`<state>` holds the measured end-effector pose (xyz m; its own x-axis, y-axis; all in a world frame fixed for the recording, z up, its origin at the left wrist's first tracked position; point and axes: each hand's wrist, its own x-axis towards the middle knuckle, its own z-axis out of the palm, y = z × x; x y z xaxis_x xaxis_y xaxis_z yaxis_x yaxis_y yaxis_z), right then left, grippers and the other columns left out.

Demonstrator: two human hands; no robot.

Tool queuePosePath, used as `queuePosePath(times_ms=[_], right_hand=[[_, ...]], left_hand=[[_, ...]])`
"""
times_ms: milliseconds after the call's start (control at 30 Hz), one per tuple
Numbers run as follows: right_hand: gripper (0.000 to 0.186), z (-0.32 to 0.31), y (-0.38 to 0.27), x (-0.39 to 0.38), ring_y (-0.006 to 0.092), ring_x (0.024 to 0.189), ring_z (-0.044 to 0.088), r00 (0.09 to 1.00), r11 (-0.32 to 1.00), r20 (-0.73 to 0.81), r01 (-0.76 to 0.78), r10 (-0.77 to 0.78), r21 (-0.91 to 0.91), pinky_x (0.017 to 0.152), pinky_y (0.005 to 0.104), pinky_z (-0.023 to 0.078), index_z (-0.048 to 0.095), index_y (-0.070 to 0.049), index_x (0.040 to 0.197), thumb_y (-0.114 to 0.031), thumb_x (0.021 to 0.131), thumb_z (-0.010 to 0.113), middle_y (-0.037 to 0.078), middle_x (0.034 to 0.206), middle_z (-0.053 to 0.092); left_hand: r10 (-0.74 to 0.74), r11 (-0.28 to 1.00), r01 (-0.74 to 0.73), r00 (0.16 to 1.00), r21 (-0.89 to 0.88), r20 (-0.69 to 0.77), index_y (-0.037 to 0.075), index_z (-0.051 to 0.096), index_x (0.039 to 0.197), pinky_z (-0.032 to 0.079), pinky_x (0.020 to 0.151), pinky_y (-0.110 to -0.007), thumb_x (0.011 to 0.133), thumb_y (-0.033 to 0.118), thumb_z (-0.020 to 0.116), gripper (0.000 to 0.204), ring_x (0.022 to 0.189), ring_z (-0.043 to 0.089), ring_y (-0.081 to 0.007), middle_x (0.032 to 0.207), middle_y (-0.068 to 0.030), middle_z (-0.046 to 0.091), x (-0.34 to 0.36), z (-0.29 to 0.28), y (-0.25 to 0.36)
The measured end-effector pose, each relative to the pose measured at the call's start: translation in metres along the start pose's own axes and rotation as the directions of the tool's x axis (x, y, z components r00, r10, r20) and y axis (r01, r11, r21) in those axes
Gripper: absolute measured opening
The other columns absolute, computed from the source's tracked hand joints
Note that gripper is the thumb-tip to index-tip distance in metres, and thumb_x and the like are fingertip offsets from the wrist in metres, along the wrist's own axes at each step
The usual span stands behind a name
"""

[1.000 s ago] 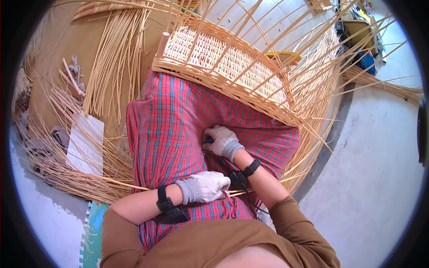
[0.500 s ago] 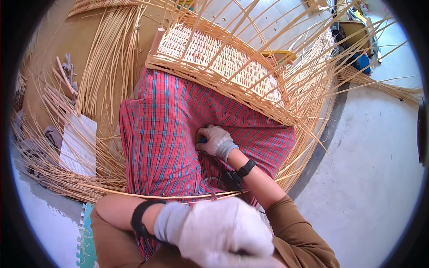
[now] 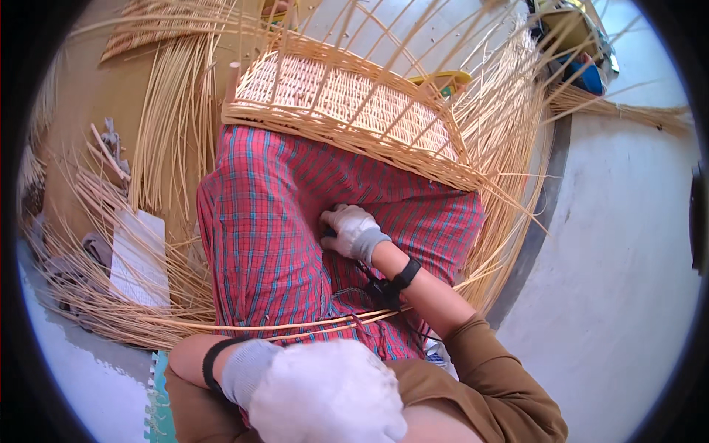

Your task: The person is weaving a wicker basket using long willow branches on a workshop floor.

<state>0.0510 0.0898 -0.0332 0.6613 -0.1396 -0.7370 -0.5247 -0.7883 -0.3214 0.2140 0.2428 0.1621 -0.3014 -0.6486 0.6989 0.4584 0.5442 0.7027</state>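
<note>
My left hand, in a white glove with a grey cuff, is raised close in front at the lower middle. It looks closed, rounded like a fist, and hides whatever it may hold. My right hand, gloved too, rests between my knees on the red plaid cloth. Its fingers curl round a small dark thing, mostly hidden. A half-woven wicker basket with upright stakes lies tilted across my knees. Long willow rods cross my lap just beyond my left hand.
Bundles of thin rods lie left and right. A paper sheet lies among loose rods at left. Thick sticks and grey rags are beside it. A yellow-rimmed container stands behind the basket.
My left hand has moved left and slightly down. The basket has shifted a little left in view. A second rod now shows across my lap. My right hand has barely moved.
</note>
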Motion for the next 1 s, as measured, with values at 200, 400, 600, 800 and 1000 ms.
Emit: queuePosePath(times_ms=[200, 400, 600, 800, 1000], right_hand=[[0.038, -0.027, -0.010, -0.072, 0.0380, 0.108, 0.066, 0.894, 0.953, -0.373, 0.294, -0.248, 0.071, 0.095, 0.0489, 0.054, 0.069, -0.016, 0.121, -0.031, 0.087, 0.076, 0.016, 0.112, 0.068], [0.030, -0.025, 0.023, -0.152, 0.0381, 0.089, 0.069, 0.936, 0.919, -0.076, 0.352, -0.344, 0.179, 0.080, 0.0474, 0.056, 0.074, -0.015, 0.106, -0.040, 0.092, 0.068, 0.016, 0.090, 0.070], [0.038, -0.002, 0.037, -0.196, 0.0394, 0.092, 0.070, 0.958, 0.909, 0.048, 0.252, -0.284, 0.333, 0.079, 0.0477, 0.055, 0.076, -0.010, 0.108, -0.046, 0.096, 0.067, 0.020, 0.092, 0.071], [0.040, 0.001, 0.039, -0.200, 0.0399, 0.097, 0.069, 0.937, 0.840, 0.063, 0.276, -0.344, 0.467, 0.085, 0.0477, 0.054, 0.074, -0.008, 0.110, -0.044, 0.094, 0.071, 0.020, 0.099, 0.072], [0.035, 0.020, 0.043, -0.201, 0.0405, 0.094, 0.069, 0.966, 0.902, -0.022, 0.249, -0.258, 0.352, 0.082, 0.0493, 0.055, 0.074, -0.010, 0.102, -0.043, 0.094, 0.068, 0.019, 0.097, 0.072]], left_hand=[[-0.331, 0.925, 0.374, 0.883, 0.072, -0.332, 0.006, 0.061, 0.075, 0.044, 0.055, -0.044, 0.094, 0.015, 0.071, 0.023, 0.062, 0.060, -0.0338, 0.067, -0.0105, 0.057, -0.004, 0.027, -0.028], [-0.588, 0.693, 0.665, 0.745, 0.280, -0.314, 0.008, 0.066, 0.093, 0.052, 0.070, -0.045, 0.102, 0.031, 0.066, 0.025, 0.078, 0.066, -0.0373, 0.082, -0.0133, 0.065, 0.003, 0.059, -0.058], [-0.616, 0.640, 0.733, 0.670, 0.233, -0.414, 0.006, 0.068, 0.103, 0.054, 0.077, -0.048, 0.100, 0.026, 0.064, 0.020, 0.085, 0.068, -0.0406, 0.086, -0.0186, 0.067, 0.009, 0.071, -0.069], [-0.656, 0.517, 0.771, 0.636, 0.373, -0.405, 0.010, 0.067, 0.108, 0.055, 0.078, -0.044, 0.100, 0.027, 0.067, 0.019, 0.086, 0.069, -0.0355, 0.093, -0.0130, 0.068, 0.017, 0.086, -0.080], [-0.703, 0.479, 0.768, 0.625, 0.425, -0.338, 0.010, 0.066, 0.110, 0.055, 0.080, -0.045, 0.101, 0.026, 0.066, 0.018, 0.089, 0.069, -0.0358, 0.096, -0.0133, 0.068, 0.022, 0.095, -0.093]])
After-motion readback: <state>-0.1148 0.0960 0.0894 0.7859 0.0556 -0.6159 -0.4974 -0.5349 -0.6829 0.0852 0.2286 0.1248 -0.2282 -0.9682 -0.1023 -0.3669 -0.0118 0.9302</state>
